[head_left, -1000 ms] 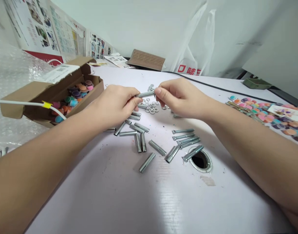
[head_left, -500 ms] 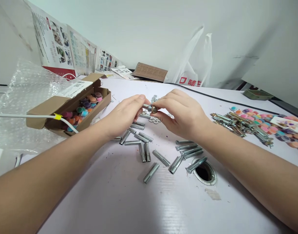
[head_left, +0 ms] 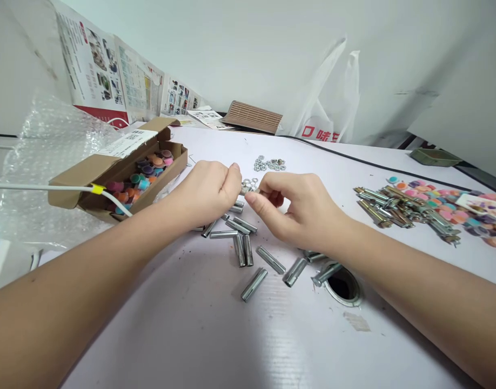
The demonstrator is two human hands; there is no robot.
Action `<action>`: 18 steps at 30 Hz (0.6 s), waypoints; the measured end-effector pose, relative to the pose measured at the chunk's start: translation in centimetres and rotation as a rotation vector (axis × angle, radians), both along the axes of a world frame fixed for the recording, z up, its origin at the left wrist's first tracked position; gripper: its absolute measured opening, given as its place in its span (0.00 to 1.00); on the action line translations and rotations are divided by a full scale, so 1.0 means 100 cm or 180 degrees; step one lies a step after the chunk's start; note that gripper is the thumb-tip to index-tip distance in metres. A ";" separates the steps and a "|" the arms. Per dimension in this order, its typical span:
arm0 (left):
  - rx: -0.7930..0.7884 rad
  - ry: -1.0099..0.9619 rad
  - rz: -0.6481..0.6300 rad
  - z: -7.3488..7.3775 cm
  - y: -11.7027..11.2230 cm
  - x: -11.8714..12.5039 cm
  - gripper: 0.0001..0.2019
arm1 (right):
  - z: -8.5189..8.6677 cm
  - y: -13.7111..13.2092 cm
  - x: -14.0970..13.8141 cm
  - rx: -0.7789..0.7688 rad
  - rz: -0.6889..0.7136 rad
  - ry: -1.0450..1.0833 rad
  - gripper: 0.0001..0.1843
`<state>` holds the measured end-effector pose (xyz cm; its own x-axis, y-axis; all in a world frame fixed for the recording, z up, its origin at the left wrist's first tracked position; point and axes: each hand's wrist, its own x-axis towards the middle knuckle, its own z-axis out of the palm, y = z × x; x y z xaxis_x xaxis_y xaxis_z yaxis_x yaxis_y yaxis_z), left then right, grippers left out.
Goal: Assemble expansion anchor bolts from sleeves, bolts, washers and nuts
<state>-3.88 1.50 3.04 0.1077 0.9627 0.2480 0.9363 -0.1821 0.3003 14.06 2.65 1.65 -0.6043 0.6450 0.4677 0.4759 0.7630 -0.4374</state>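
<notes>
My left hand (head_left: 213, 189) is closed in a fist around a metal bolt (head_left: 247, 189), most of which is hidden by the fingers. At the bolt's exposed end, the thumb and bent forefinger of my right hand (head_left: 299, 208) pinch it; any nut or washer there is too covered to make out. Below the hands lie several loose steel sleeves (head_left: 254, 284). Just beyond the fingers are flat washers (head_left: 254, 182) and a cluster of hex nuts (head_left: 262, 163). Bolts with flared ends (head_left: 327, 274) lie under my right forearm, partly covered.
A cardboard box (head_left: 167, 173) of coloured discs stands at left beside bubble wrap (head_left: 49, 162) and a white cable (head_left: 41, 186). At right are a pile of assembled anchor bolts (head_left: 394, 208) and scattered coloured discs (head_left: 454, 216). A round hole (head_left: 347, 289) opens in the table.
My left hand has turned over into a fist around the bolt. The right hand has lowered slightly and its fingers have curled in. The nuts behind the hands are now uncovered.
</notes>
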 end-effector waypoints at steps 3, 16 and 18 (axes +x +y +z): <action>0.0100 0.0199 0.0065 0.003 -0.001 0.002 0.24 | 0.006 -0.005 -0.007 -0.2088 -0.0252 0.0401 0.23; -0.0254 -0.0101 -0.0388 0.000 -0.012 0.000 0.29 | 0.020 -0.005 0.094 -0.1933 -0.1478 0.0612 0.24; -0.0339 0.0006 -0.0335 -0.001 -0.012 0.003 0.29 | 0.025 -0.004 0.137 -0.1350 -0.2620 0.0130 0.21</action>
